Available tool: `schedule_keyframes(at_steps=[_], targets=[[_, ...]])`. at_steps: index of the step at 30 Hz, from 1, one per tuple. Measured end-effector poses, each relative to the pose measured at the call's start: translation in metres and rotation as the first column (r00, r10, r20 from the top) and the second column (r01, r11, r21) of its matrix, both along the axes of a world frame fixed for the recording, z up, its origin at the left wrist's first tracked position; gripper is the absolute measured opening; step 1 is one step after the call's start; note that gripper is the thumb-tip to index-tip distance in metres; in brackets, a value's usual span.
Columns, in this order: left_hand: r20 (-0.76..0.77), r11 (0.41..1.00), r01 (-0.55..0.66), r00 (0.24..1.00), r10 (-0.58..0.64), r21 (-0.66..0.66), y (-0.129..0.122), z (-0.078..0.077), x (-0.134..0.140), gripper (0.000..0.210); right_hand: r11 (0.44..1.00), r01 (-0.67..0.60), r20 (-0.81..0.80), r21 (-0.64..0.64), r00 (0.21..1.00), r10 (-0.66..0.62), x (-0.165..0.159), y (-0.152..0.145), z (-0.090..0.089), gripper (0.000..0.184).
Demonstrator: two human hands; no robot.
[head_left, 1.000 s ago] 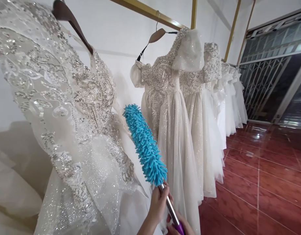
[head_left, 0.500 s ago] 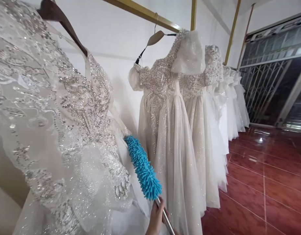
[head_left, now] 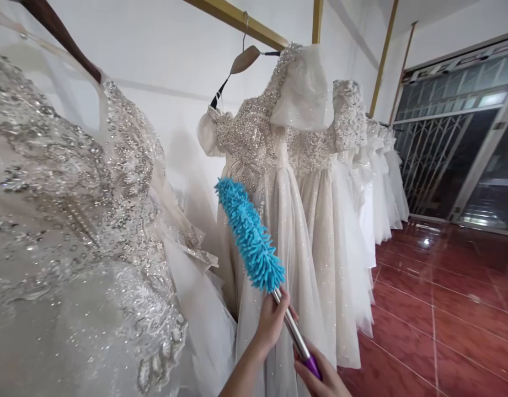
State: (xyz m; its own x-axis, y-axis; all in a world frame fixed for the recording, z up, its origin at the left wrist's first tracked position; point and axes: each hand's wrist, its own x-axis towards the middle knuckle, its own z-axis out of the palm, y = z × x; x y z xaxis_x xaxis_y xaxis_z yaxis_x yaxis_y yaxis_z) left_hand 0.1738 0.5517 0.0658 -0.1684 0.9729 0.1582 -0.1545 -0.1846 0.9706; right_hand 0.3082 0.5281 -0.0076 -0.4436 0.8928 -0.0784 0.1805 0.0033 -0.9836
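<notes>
While both hands grip its shaft, the duster (head_left: 250, 236) rises slantwise up and to the left, its long head a shaggy mass of turquoise chenille nubs. Its metal shaft (head_left: 290, 324) is smooth and silvery, ending in a purple grip. The left hand (head_left: 272, 322) is closed round the shaft just under the fluffy head; the right hand (head_left: 320, 380) is closed round the purple part lower down, near the picture's bottom edge. The head's tip lies against the glittering tulle skirt of a beaded gown (head_left: 270, 182) on a wooden hanger (head_left: 243, 59). A nearer sequinned lace gown (head_left: 84, 220) fills the left, over glossy red floor tiles (head_left: 444, 320).
</notes>
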Motion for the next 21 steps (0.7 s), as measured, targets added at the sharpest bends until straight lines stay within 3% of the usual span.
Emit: schedule_keyframes(at_steps=[2,4,6,8,12,17,21], targets=[[-0.067,0.995,0.000,0.998,0.007,0.100,0.015,0.033,0.003,0.038,0.997,-0.081,0.027,0.012,0.996,0.081,0.002,0.018,0.039,0.055],[-0.084,0.987,-0.011,0.996,0.025,0.158,0.030,0.055,0.003,0.034,0.990,-0.132,-0.005,0.051,0.991,0.132,0.002,0.037,0.069,0.049],[-0.076,0.982,-0.043,0.995,0.058,0.181,0.048,0.065,0.000,0.034,0.983,-0.166,-0.046,0.078,0.984,0.170,0.000,0.055,0.086,0.045],[-0.083,0.984,-0.087,0.991,0.101,0.157,0.065,0.064,-0.006,0.038,0.978,-0.195,-0.072,0.069,0.977,0.200,-0.006,0.072,0.089,0.045],[-0.156,0.988,-0.152,0.977,0.146,-0.026,0.087,0.039,-0.026,0.047,0.967,-0.253,-0.114,-0.022,0.962,0.249,-0.019,0.091,0.069,0.052],[-0.179,0.946,-0.292,0.947,0.265,-0.143,0.089,-0.014,-0.034,0.049,0.915,-0.370,-0.235,-0.160,0.914,0.329,-0.022,0.095,0.037,0.055],[-0.162,0.890,-0.373,0.926,0.340,-0.264,0.084,-0.055,-0.023,0.056,0.880,-0.380,-0.271,-0.283,0.912,0.307,-0.023,0.099,-0.008,0.068]])
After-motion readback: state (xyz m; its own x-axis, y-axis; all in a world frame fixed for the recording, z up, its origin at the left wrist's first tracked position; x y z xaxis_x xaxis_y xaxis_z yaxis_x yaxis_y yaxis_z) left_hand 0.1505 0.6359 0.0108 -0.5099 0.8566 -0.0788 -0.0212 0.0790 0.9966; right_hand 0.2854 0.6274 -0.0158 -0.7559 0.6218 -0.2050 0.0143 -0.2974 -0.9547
